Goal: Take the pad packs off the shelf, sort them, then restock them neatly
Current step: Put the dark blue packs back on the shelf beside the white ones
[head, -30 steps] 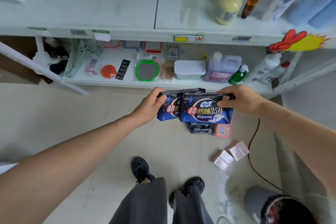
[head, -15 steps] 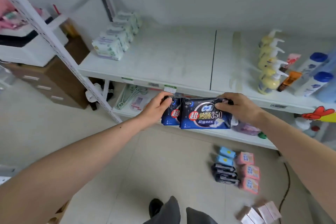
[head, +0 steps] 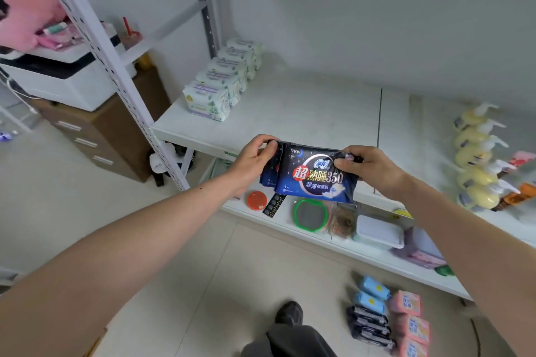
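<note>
Above the white shelf (head: 290,113), where pale packs (head: 207,100) already line the left side, the left hand (head: 253,161) and right hand (head: 367,166) pinch dark blue pad packs (head: 311,175) by their top corners, seemingly restocking; next they need setting down squarely.

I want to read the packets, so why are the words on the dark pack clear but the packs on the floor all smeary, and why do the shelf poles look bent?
Head view: the dark pack, held by both hands, is sharp; the floor packs and yellow bottles near the edge are blurred; the wide lens bows the shelf post; soft, even light, no glare.
</note>
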A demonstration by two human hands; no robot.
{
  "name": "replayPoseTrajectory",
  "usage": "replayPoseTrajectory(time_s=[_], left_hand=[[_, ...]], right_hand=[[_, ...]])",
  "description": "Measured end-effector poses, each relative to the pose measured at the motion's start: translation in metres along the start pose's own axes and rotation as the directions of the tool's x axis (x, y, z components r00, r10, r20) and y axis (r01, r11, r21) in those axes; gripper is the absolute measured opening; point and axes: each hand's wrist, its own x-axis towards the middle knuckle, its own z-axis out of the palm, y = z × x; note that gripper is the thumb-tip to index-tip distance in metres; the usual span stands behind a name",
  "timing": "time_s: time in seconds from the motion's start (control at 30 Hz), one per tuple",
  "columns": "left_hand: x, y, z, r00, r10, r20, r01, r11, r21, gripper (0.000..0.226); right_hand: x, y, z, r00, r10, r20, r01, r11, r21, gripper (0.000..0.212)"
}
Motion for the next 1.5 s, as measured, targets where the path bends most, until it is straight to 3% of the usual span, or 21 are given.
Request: replayPoseTrajectory(time_s=[0.23,0.33,0.5,0.63,0.73,0.93,1.1,1.2,1.3,1.5], left_hand=[[0.064,0.014,-0.025,0.997,0.019,-0.080,-0.017,1.000,0.027,0.020],[0.089,0.015,-0.040,0.995,-0.060,-0.076,0.063,0.997,0.041,0.024],[0.144,0.001,-0.072,0.986,-0.152,-0.071,0.158,0.984,0.080,0.075],[0.182,0.007,-0.097,0.975,-0.220,-0.002,0.218,0.964,0.149,0.073],[0.210,0.017,-0.113,0.966,-0.256,0.042,0.243,0.949,0.200,0.087],[0.261,0.029,-0.131,0.963,-0.252,0.092,0.208,0.917,0.340,0.083],[0.315,0.023,-0.153,0.993,-0.118,0.001,0.107,0.910,0.400,0.065],[0.340,0.013,-0.165,0.995,-0.098,0.015,0.081,0.890,0.449,0.050],[0.354,0.007,-0.170,0.994,-0.098,0.055,0.058,0.867,0.495,0.061],[0.372,-0.004,-0.173,0.984,-0.080,0.156,-0.022,0.826,0.563,0.058]], right_hand=[[0.075,-0.033,0.002,0.997,-0.051,-0.056,0.050,0.999,-0.019,0.019],[0.106,-0.042,0.009,0.991,-0.084,-0.103,0.076,0.993,-0.085,0.016],[0.160,-0.051,0.025,0.969,-0.149,-0.197,0.094,0.960,-0.262,0.012],[0.195,-0.060,0.044,0.934,-0.240,-0.265,0.126,0.914,-0.385,0.016],[0.220,-0.065,0.061,0.900,-0.298,-0.319,0.143,0.892,-0.429,0.020],[0.267,-0.063,0.081,0.854,-0.277,-0.440,0.087,0.911,-0.404,0.020],[0.304,-0.061,0.078,0.877,-0.284,-0.388,0.083,0.884,-0.460,0.021],[0.325,-0.059,0.078,0.894,-0.281,-0.351,0.090,0.877,-0.472,0.022],[0.345,-0.057,0.078,0.887,-0.266,-0.377,0.085,0.897,-0.433,0.022],[0.368,-0.053,0.083,0.876,-0.260,-0.408,0.082,0.911,-0.405,0.021]])
